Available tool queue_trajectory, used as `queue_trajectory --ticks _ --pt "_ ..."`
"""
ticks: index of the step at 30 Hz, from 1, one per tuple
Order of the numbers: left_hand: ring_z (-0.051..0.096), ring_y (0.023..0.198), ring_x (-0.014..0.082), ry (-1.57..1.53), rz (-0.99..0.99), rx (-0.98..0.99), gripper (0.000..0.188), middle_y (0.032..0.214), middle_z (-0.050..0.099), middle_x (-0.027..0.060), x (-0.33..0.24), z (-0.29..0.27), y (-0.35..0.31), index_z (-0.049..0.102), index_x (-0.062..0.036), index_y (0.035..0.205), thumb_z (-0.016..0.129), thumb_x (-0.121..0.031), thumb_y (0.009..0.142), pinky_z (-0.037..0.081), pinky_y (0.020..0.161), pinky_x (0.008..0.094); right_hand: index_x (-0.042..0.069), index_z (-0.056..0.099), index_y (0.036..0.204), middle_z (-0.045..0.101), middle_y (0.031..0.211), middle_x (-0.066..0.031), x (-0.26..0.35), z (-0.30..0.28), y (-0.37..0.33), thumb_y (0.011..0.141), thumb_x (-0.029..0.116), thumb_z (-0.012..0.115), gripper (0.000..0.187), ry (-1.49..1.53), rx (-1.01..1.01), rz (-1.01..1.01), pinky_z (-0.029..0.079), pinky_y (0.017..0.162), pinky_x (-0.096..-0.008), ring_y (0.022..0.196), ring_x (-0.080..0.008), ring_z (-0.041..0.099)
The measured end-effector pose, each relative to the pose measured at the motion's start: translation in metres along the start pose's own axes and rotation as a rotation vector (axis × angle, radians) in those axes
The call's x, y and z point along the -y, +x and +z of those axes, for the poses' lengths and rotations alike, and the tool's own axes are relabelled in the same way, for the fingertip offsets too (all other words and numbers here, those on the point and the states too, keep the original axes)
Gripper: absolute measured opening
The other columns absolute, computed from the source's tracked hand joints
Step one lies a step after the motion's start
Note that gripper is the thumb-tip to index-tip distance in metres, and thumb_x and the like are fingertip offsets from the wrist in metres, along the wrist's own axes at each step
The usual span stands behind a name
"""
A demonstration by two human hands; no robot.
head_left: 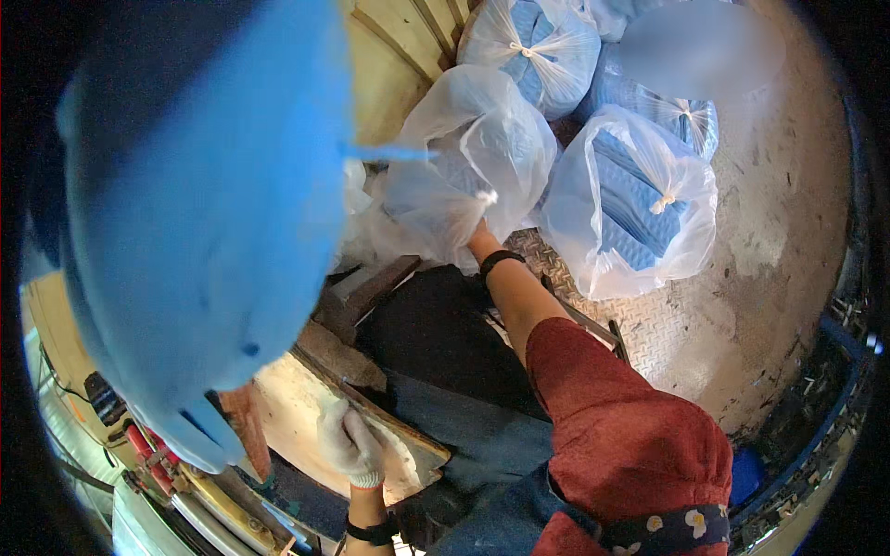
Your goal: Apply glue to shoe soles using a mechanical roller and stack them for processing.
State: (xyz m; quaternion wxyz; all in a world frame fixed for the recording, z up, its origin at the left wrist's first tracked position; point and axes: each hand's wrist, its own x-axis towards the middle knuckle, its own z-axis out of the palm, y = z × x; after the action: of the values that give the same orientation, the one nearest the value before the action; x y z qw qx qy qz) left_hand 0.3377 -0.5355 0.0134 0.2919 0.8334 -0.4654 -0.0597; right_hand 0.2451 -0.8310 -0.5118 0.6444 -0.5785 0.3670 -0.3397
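Note:
My right arm, in a red sleeve with a dark wristband, reaches forward to a translucent plastic bag (519, 120). The bare back of my right hand (478, 238) meets the bag's gathered plastic, which hides the fingers. My left hand (350, 447), in a white knit glove, is over a pale worn worktop (287, 398) with its fingers curled in and nothing visible in them. A large blue piece that looks like fabric (213, 222) hangs very near on the left, blurred, covering much of that side.
Right of the bag stands another knotted plastic bag (635, 199) with folded blue textile inside. Further filled bags (530, 46) are behind, by wooden boards (394, 46). A dark cloth (436, 334) lies before me. Patterned metal flooring (640, 320) is at right; red-handled tools (153, 454) lie lower left.

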Motion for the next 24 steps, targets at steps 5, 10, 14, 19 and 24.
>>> queue_trajectory --ticks 5,10,14,19,24 --pt "0.049 0.074 0.0142 0.169 -0.101 0.012 0.017 0.086 0.053 0.0061 0.016 -0.021 -0.022 0.056 0.0028 0.102 0.047 0.006 0.089 0.042 0.068 0.0252 0.004 0.054 0.122 0.053 0.126 -0.0153 0.005 0.11 -0.027 0.091 0.024 0.048 0.037 -0.192 0.219 0.052 0.033 0.105 -0.0378 0.124 -0.0288 0.042" --pt "0.05 0.074 0.0155 0.196 -0.065 -0.015 0.016 0.086 0.053 0.0068 0.009 -0.019 -0.014 0.056 0.0036 0.101 0.047 0.006 0.088 0.042 0.069 0.0259 0.005 0.055 0.121 0.054 0.124 -0.0142 0.066 0.107 -0.014 0.09 0.023 0.048 0.036 -0.621 0.368 0.027 0.033 0.103 -0.0384 0.123 -0.0282 0.043" --pt "0.052 0.075 0.0174 0.247 -0.108 -0.021 0.016 0.085 0.055 0.0086 0.004 -0.03 -0.016 0.057 0.003 0.1 0.048 0.007 0.087 0.043 0.071 0.0269 0.005 0.055 0.121 0.055 0.123 -0.0134 0.132 0.083 -0.04 0.09 0.023 0.048 0.036 -0.975 0.5 -0.026 0.034 0.102 -0.0389 0.122 -0.0278 0.044" --pt "0.059 0.079 0.0295 0.206 -0.133 -0.044 0.015 0.088 0.061 0.0161 0.003 -0.022 -0.011 0.059 0.0016 0.098 0.054 0.003 0.084 0.047 0.074 0.0358 0.006 0.056 0.12 0.056 0.121 -0.0125 0.243 0.064 0.013 0.09 0.022 0.047 0.036 -1.422 0.592 -0.097 0.034 0.101 -0.0394 0.121 -0.0274 0.045" --pt "0.06 0.08 0.0254 0.14 -0.039 -0.096 0.017 0.088 0.062 0.0137 0.0 -0.017 -0.005 0.06 0.0011 0.101 0.056 0.002 0.084 0.048 0.076 0.0327 0.013 0.055 0.12 0.058 0.107 -0.0023 0.329 0.034 0.049 0.08 0.026 0.056 0.042 -1.983 0.584 -0.932 0.033 0.092 -0.037 0.105 -0.0206 0.049"
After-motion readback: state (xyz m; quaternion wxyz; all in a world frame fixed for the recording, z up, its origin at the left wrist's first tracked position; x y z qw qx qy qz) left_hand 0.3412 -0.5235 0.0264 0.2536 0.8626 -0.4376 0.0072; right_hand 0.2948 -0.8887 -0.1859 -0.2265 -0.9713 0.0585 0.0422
